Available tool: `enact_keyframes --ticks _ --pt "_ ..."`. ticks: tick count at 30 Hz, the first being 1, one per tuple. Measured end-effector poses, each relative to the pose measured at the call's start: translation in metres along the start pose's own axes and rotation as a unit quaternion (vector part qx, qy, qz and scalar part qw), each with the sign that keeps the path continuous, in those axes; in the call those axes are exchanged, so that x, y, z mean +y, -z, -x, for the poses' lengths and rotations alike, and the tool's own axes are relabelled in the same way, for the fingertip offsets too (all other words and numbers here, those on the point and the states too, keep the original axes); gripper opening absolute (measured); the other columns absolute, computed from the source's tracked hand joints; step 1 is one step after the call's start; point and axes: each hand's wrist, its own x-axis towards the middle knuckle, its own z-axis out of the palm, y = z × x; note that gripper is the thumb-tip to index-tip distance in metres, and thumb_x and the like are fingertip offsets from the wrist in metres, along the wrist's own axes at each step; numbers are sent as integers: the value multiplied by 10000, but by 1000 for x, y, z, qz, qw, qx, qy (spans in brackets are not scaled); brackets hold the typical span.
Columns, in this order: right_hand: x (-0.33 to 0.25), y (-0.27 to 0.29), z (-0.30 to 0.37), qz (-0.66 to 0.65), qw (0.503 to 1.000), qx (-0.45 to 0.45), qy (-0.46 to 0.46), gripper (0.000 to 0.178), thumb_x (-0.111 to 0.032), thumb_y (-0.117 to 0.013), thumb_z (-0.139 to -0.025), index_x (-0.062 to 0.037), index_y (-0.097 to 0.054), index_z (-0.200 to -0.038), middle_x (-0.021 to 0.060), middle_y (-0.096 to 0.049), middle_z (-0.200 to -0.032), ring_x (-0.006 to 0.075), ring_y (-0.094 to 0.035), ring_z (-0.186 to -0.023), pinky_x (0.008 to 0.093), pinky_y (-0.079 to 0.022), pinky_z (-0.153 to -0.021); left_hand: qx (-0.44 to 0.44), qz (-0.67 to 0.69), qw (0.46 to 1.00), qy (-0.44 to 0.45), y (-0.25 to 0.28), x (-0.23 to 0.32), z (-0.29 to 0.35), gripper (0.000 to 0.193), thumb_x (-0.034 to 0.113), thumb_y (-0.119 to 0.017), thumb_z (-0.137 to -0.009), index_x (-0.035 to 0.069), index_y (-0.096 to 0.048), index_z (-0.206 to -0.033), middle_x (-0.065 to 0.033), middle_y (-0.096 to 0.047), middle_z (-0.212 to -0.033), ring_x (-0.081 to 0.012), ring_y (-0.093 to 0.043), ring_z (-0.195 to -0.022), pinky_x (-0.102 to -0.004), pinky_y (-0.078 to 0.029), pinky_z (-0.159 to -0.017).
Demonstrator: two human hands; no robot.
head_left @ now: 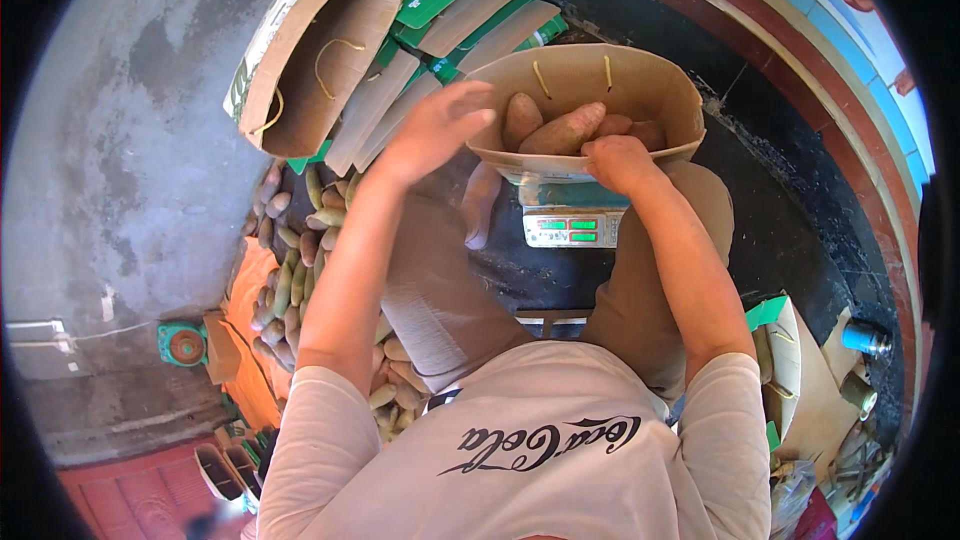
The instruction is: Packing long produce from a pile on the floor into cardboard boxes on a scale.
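Note:
An open cardboard bag [545,168] with yellow cord handles stands on a digital scale [572,230] with green lit digits, between my knees. Several reddish-brown sweet potatoes [565,130] lie inside it. My right hand [620,162] has its fingers closed over the bag's near rim, close to the sweet potatoes. Beside the bag's left end is my left hand [440,130], its fingers stretched out and nothing in them. Whether it touches the rim I cannot tell.
Another open cardboard bag [330,50] stands at the far left, beside a stack of flattened green bags [465,15]. A heap of sweet potatoes [290,280] spreads along my left. To my right are a green-and-white box [785,350] and a blue-topped jar [865,338].

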Motion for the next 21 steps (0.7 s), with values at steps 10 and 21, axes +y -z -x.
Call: enact_keyframes --ticks 10,21 --pt "-7 1 2 0 1000 -12 -18 212 -261 -585 -789 -82 -633 -891 125 -637 -913 280 -596 -911 401 -468 -782 284 -77 941 168 68 -138 170 274 141 -592 -822 -2 -577 -1055 -128 -614 -1022 -186 -595 -926 -298 -463 -813" --pt "-5 -3 1 12 1000 14 -4 239 -279 -612 -764 -86 -628 -905 125 -634 -886 282 -594 -884 399 -463 -767 -7 -146 807 572 -94 -330 379 346 321 -567 -780 105 -609 -1049 -167 -603 -1051 -296 -557 -1022 -377 -444 -839"
